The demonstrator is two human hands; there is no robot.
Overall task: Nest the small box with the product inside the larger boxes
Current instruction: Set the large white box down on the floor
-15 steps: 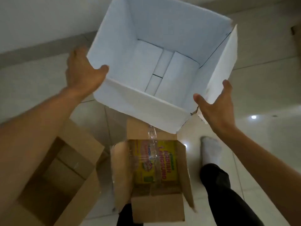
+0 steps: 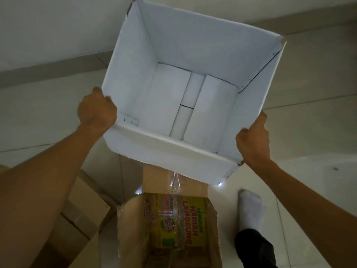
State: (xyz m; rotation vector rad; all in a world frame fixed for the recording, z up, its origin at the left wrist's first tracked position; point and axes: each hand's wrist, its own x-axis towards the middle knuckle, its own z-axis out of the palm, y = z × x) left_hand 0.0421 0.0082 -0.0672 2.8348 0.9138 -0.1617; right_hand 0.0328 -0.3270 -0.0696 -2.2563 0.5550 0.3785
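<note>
A large white box (image 2: 202, 41), open at the top and empty inside, fills the middle of the head view, tilted toward me. My left hand (image 2: 96, 111) grips its left wall near the front corner. My right hand (image 2: 254, 140) grips its right front corner. Below it on the floor stands a small brown box (image 2: 195, 184) with its flaps open. Inside lies the product (image 2: 177, 221), a yellow printed pack under clear plastic. The white box's front edge overlaps the brown box's far flap.
Another open brown box (image 2: 81, 219) stands on the tiled floor at the lower left, partly behind my left forearm. A foot in a white sock (image 2: 249, 207) and a dark trouser leg stand at the lower right. A wall runs behind the white box.
Both hands have gone from spread open beside the white box to closed on its walls. The box now looks larger and nearer to me.
</note>
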